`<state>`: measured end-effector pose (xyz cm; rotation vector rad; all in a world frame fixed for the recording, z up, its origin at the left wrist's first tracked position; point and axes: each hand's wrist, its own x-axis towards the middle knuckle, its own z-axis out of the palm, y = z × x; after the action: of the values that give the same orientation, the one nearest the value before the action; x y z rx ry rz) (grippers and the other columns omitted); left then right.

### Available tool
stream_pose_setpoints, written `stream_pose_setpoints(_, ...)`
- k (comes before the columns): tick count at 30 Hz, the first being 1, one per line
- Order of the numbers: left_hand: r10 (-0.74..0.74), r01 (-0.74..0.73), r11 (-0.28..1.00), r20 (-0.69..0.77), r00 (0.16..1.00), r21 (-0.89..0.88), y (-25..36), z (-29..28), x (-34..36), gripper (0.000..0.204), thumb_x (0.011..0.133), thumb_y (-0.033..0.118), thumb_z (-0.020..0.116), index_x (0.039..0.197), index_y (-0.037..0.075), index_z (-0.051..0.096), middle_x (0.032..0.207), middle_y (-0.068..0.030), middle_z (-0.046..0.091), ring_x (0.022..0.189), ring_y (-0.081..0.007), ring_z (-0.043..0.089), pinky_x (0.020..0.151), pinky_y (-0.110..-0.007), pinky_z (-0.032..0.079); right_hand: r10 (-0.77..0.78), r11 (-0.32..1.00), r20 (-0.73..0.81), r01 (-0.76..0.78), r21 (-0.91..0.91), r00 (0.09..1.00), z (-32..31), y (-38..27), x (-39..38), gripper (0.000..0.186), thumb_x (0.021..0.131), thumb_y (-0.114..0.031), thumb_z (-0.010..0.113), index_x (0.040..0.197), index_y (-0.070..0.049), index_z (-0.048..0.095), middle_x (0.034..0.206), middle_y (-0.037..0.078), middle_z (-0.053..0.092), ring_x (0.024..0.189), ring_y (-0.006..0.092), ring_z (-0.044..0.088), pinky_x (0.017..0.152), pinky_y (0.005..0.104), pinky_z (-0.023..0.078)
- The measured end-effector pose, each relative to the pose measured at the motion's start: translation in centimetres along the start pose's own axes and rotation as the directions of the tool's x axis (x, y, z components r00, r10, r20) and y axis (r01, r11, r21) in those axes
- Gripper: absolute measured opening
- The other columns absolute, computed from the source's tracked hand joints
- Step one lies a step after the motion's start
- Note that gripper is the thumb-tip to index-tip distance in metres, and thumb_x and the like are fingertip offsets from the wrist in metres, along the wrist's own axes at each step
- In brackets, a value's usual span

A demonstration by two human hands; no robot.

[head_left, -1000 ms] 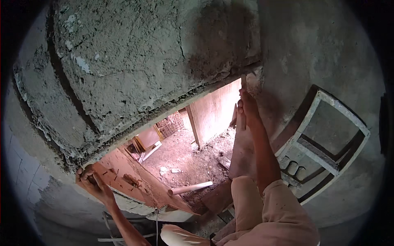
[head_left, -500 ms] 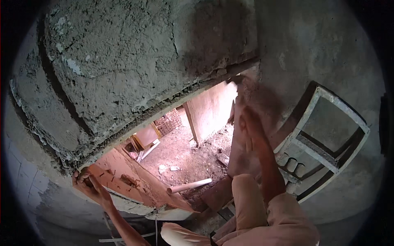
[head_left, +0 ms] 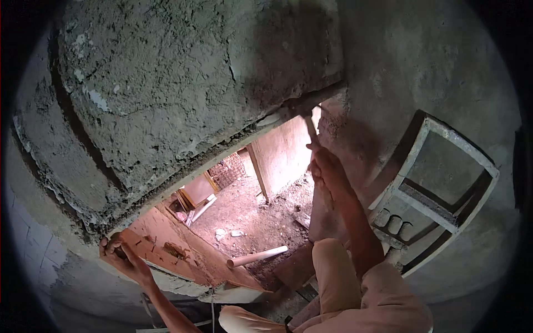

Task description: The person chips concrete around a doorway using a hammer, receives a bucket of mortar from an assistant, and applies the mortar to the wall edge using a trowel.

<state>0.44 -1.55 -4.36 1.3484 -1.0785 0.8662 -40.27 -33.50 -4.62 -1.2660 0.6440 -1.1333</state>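
Note:
My right hand (head_left: 328, 169) is closed around the wooden handle of a hammer (head_left: 311, 130). The hammer's dark head is up against the underside of the rough concrete edge (head_left: 272, 119) above a wall opening, near its right end. Shadow hides part of the head. At the opening's lower left corner, my left hand (head_left: 123, 258) has its fingers bent round the broken edge of the wall (head_left: 102, 236). Above the opening spreads a rough plaster wall (head_left: 166, 83) with deep grooves cut down its left part.
A pale, worn frame (head_left: 425, 200) leans against the grey wall at right. Through the opening lie rubble, a pale pipe (head_left: 258, 256) and a wire mesh (head_left: 226, 171). Boards (head_left: 198, 188) stand farther back. My bent knees (head_left: 333, 272) are at the bottom.
The hammer, blurred in a swing before, has come up and left to the concrete edge with my right hand. My left hand stays at the corner.

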Motion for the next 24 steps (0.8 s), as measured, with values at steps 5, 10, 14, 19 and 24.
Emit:
stream_pose_setpoints(5, 0.094, -0.093, 0.996, -0.078, 0.992, 0.012, 0.5, 1.4, 0.9, 0.015, 0.102, 0.019, 0.050, 0.105, 0.006, 0.055, 0.128, -0.0055, 0.038, 0.069, -0.0082, 0.036, 0.062, -0.028, 0.032, -0.136, 0.991, -0.332, 0.128, -0.046, 0.934, -1.1, -2.0, 4.9, 0.038, 0.099, -0.043, 0.052, 0.114, -0.009, 0.058, 0.052, -0.005, 0.040, 0.037, 0.0056, 0.039, 0.035, 0.0225, 0.032)
stream_pose_setpoints(10, 0.053, -0.051, 0.998, -0.042, 0.998, 0.045, 0.7, 1.3, 0.4, 0.017, 0.103, 0.022, 0.048, 0.105, 0.006, 0.055, 0.126, -0.0048, 0.038, 0.072, -0.0101, 0.038, 0.066, -0.032, 0.036, -0.019, 0.996, -0.251, 0.042, 0.084, 0.968, 2.8, 3.0, 5.8, 0.036, 0.098, -0.042, 0.053, 0.118, -0.012, 0.056, 0.057, -0.003, 0.043, 0.040, 0.0084, 0.039, 0.037, 0.0263, 0.035)
stream_pose_setpoints(14, 0.113, -0.114, 0.993, -0.060, 0.992, -0.010, 1.0, 0.6, 0.8, 0.017, 0.104, 0.021, 0.048, 0.104, 0.006, 0.056, 0.123, -0.0042, 0.039, 0.079, -0.0102, 0.046, 0.068, -0.033, 0.039, -0.105, 0.990, 0.042, 0.109, -0.091, 0.994, 6.0, 2.6, -2.4, 0.032, 0.101, -0.036, 0.048, 0.118, -0.010, 0.054, 0.060, -0.006, 0.043, 0.045, 0.0044, 0.040, 0.039, 0.0235, 0.033)
stream_pose_setpoints(19, -0.062, 0.062, 0.997, -0.014, 0.998, 0.052, -1.1, -0.1, -0.2, 0.016, 0.104, 0.019, 0.048, 0.108, 0.006, 0.055, 0.126, -0.0059, 0.038, 0.084, -0.0107, 0.049, 0.072, -0.035, 0.040, -0.092, 0.995, -0.241, 0.101, 0.024, 0.966, 3.3, -0.4, -1.2, 0.029, 0.100, -0.032, 0.051, 0.117, -0.009, 0.057, 0.059, -0.006, 0.043, 0.045, 0.0042, 0.040, 0.039, 0.0228, 0.033)
stream_pose_setpoints(24, -0.008, 0.008, 1.000, -0.012, 1.000, 0.006, -1.1, 0.6, -0.1, 0.017, 0.103, 0.021, 0.049, 0.109, 0.006, 0.053, 0.128, -0.0056, 0.038, 0.089, -0.0110, 0.049, 0.076, -0.036, 0.040, 0.008, 0.962, -0.174, 0.040, 0.268, 0.985, 0.7, 0.7, 6.0, 0.023, 0.099, -0.034, 0.053, 0.106, -0.012, 0.056, 0.058, -0.004, 0.044, 0.043, 0.0066, 0.043, 0.038, 0.0241, 0.036)
